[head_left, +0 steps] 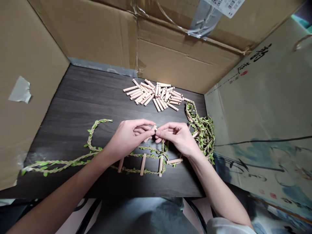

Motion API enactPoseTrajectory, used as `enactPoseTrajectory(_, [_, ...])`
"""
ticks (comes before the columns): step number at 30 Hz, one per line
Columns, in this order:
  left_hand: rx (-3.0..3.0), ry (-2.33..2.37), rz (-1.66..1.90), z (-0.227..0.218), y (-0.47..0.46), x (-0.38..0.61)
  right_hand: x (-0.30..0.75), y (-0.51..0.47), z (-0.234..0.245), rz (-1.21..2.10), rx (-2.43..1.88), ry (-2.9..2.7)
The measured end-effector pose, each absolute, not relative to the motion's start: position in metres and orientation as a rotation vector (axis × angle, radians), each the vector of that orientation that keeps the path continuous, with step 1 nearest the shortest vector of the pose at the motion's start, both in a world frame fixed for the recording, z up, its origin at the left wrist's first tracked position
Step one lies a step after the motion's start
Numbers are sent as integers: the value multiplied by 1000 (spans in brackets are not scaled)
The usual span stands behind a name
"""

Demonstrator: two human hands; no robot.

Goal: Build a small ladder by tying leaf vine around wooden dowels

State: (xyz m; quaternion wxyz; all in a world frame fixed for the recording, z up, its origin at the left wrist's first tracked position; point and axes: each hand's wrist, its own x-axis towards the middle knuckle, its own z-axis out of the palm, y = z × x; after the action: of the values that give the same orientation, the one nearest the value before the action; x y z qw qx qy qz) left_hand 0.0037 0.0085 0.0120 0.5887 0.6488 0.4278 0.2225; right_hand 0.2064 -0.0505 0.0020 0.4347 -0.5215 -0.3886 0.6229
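Room between left hand (128, 136), right hand (176, 136), dowel pile (153, 96); cardboard walls (185, 65) block beyond.

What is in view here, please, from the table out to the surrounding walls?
Loose dowels: dozens, pale wood, heaped at the table's far side
Tied dowels: 3, pale wood, set into the vine below the hands
Other dowels: 2, pale wood, right of the tied ones and by the coil
Held dowel: 1, pale wood, between the hands
Vine: 1, green and tan, across the table into a coil at right
Table: 1, dark wood, centre
Cardboard walls: 2, tan, left and far sides
Tape: 1, grey, left wall
Label: 1, white, top right
Painted board: 1, cream with dark ink, right side
Left grip: 1, bare, on the held dowel
Right grip: 1, bare, pinching at the held dowel
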Motion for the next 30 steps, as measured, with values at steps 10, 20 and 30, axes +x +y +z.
enactPoseTrajectory(10, [1461,933,429,11,12,-1,203,-50,1,1628,-1222,-945])
enactPoseTrajectory(20, [1408,917,412,14,13,0,206,-51,1,1615,-1233,-966])
enactPoseTrajectory(30, [1574,966,453,18,12,1,204,-50,0,1633,-1258,-929])
